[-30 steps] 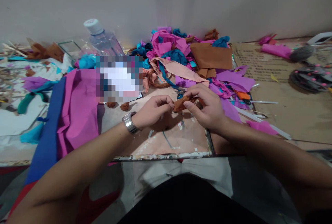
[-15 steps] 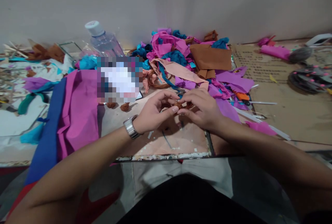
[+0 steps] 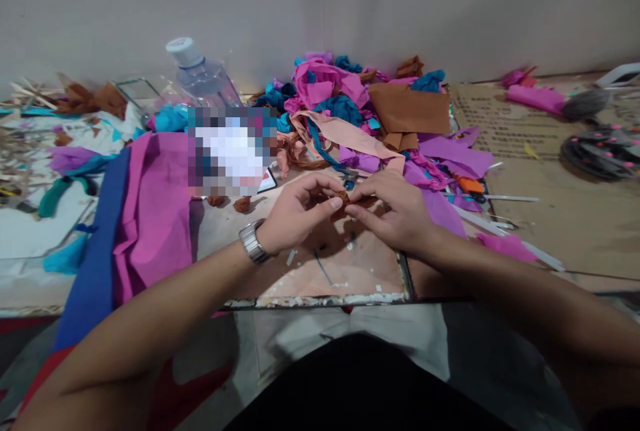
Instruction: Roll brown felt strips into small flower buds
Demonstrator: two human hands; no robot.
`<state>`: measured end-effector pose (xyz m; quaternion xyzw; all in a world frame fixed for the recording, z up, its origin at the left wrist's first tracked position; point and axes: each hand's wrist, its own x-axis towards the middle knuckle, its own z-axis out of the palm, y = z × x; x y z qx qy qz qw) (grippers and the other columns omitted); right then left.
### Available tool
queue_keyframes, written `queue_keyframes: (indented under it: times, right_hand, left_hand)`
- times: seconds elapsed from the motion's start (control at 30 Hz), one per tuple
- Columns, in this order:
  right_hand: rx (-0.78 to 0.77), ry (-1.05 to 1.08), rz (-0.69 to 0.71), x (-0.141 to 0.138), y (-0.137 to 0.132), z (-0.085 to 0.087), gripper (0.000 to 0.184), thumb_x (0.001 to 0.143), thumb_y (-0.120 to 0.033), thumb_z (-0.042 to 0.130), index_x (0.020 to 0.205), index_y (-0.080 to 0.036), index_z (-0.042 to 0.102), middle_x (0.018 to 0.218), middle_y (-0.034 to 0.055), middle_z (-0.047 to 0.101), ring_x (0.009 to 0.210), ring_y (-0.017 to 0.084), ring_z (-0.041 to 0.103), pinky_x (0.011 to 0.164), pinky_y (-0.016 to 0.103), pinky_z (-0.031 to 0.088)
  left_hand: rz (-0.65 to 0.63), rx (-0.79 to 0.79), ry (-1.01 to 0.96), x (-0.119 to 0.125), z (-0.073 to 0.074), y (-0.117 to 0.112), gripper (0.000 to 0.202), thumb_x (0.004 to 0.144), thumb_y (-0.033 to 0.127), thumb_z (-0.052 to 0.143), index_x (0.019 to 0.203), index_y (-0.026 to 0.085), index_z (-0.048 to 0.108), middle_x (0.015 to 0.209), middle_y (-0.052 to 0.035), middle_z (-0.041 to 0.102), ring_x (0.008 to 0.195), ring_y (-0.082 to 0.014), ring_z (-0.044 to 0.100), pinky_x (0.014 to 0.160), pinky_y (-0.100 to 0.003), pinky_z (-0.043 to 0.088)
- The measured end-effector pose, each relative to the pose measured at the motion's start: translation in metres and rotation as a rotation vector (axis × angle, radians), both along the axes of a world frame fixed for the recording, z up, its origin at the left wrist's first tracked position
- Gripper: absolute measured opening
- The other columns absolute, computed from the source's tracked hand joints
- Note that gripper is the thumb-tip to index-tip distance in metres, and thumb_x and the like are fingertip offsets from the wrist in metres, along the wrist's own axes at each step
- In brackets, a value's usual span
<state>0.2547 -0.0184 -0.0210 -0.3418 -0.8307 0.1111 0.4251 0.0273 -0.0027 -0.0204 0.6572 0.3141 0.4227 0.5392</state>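
Observation:
My left hand and my right hand meet above a glass-topped work board. Both pinch a small rolled piece of brown crepe paper between thumbs and fingertips. Most of the piece is hidden by my fingers. A metal watch sits on my left wrist. Just behind my hands lies a heap of crepe paper scraps in pink, blue, purple and brown.
A plastic water bottle stands at the back left. Magenta and blue paper sheets lie to the left. Two small brown paper balls rest by them. Cardboard and white sticks lie to the right.
My hands have come together. The brown paper, stretched between them a second ago, is now bunched small between my fingertips.

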Motion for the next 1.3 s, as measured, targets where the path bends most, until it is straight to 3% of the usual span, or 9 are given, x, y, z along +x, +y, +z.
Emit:
queue_keyframes:
  times: [0.23,0.6,1.3]
  right_hand:
    - [-0.029,0.007,0.026,-0.001,-0.001,0.002,0.015,0.096,-0.035,0.074,0.094,-0.021,0.069,0.086,0.0035,0.075,0.081,0.020,0.066,0.079,0.038,0.047]
    - [-0.039,0.006,0.040,-0.002,-0.002,0.000,0.012,0.096,-0.031,0.073,0.091,-0.021,0.069,0.084,0.0025,0.075,0.080,0.019,0.066,0.080,0.038,0.048]
    - [-0.063,0.004,0.091,-0.001,-0.002,0.000,0.011,0.097,-0.030,0.072,0.090,-0.022,0.070,0.086,0.0022,0.077,0.083,0.019,0.068,0.083,0.038,0.047]
  left_hand:
    - [-0.001,0.023,0.022,0.000,-0.002,0.001,0.025,0.087,0.034,0.082,0.099,0.015,0.071,0.094,-0.0050,0.072,0.081,-0.0123,0.067,0.075,-0.023,0.056]
    - [-0.095,0.221,0.098,-0.006,0.000,0.001,0.025,0.089,0.029,0.081,0.110,0.020,0.074,0.105,-0.0071,0.074,0.096,-0.0168,0.067,0.087,-0.029,0.054]
    - [-0.129,0.285,0.228,-0.015,0.004,0.008,0.024,0.088,0.034,0.082,0.102,0.017,0.072,0.099,-0.0085,0.074,0.092,-0.0179,0.069,0.084,-0.030,0.055]
